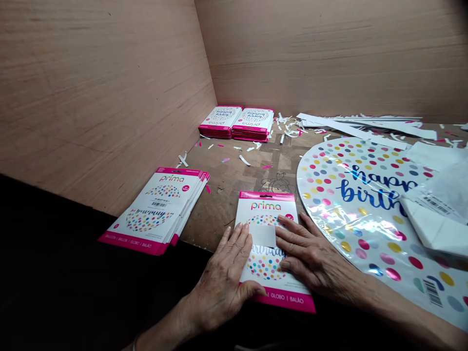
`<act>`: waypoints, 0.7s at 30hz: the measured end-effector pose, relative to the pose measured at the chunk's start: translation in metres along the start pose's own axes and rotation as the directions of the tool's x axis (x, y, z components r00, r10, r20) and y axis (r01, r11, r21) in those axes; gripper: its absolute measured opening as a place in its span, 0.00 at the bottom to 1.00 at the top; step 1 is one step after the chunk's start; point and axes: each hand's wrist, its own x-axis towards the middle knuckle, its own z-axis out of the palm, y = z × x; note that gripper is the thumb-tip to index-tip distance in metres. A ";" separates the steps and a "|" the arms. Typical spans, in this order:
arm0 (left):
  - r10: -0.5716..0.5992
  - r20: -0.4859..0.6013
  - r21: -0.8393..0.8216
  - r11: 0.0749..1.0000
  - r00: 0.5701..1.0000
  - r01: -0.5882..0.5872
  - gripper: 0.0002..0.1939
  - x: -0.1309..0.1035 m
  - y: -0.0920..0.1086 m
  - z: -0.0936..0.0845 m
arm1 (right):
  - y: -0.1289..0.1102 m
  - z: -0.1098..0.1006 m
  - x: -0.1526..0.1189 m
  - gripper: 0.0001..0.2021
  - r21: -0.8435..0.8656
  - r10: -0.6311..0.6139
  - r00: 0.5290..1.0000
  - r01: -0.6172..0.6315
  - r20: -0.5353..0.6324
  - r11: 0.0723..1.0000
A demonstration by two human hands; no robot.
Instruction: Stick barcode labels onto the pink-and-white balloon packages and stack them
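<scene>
A white and pink prima packet point(270, 273) lies at the table's front edge, its lower end towards me. Across its middle is a small blank white label point(263, 236). My left hand point(228, 268) rests flat on the packet's left side, fingertips at the label's left end and thumb near the pink bottom band. From the right, my right hand point(310, 251) lies over the packet with fingers spread, its fingertips by the label's right end. Neither hand is wrapped round anything.
A packet stack point(157, 207) sits at the left edge, overhanging the front. Two more stacks point(221, 119) point(255, 121) stand in the back corner. A dotted round balloon point(329, 180) with clear bags lies right. Paper strips point(351, 127) and scraps lie behind, near cardboard walls point(329, 53).
</scene>
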 end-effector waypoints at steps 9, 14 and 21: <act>0.074 0.106 -0.053 0.996 0.992 -0.069 0.42 0.005 -0.010 -0.006 | 0.002 0.002 0.000 0.15 0.002 -0.009 0.999 0.009 0.032 1.000; 0.141 0.182 -0.003 0.990 0.973 -0.143 0.39 0.010 -0.012 -0.011 | 0.003 0.002 -0.001 0.19 0.005 -0.009 1.000 0.009 0.007 1.000; 0.170 0.228 0.210 0.953 0.959 -0.219 0.39 0.013 -0.018 -0.019 | -0.001 -0.004 0.003 0.13 -0.020 -0.031 0.998 0.030 -0.059 0.999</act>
